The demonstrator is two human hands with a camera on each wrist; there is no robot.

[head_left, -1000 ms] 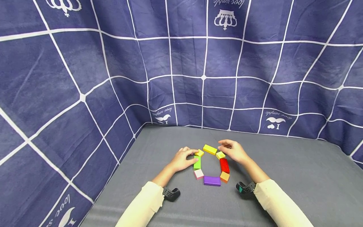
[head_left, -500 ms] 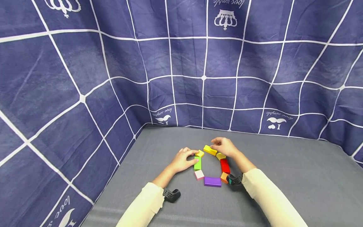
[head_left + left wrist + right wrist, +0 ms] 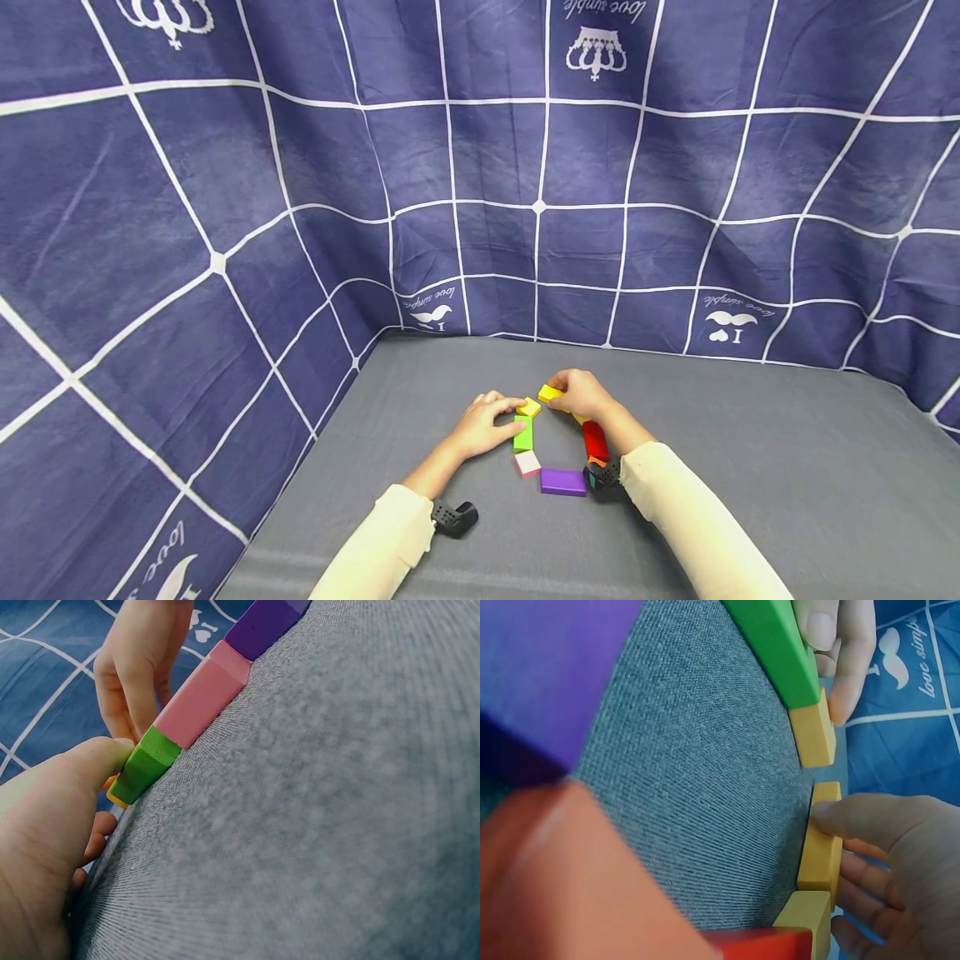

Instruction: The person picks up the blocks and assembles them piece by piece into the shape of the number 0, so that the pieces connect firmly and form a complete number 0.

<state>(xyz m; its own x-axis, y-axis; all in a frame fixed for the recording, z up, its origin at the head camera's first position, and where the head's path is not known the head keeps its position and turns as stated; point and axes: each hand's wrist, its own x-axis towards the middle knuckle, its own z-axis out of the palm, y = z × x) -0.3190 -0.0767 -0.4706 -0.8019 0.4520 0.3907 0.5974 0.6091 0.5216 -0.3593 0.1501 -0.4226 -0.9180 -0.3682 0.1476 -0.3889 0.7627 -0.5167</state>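
My left hand rests at the left of a ring of coloured blocks. Its thumb touches the green block and its index finger the small yellow block. At the far side of the ring, my right hand pinches the long yellow block, thumb on the inner side and fingers behind. A narrow gap separates this block from the small yellow one in the right wrist view. Its other end meets a pale yellow block, mostly hidden by my right hand in the head view.
The ring continues with a red block, an orange block, a purple block and a pink block. They lie on a grey cloth surface. A blue gridded curtain hangs behind and at the left.
My right hand has moved left from beside the pale yellow block to the long yellow block and now pinches it. The left hand stays in place.
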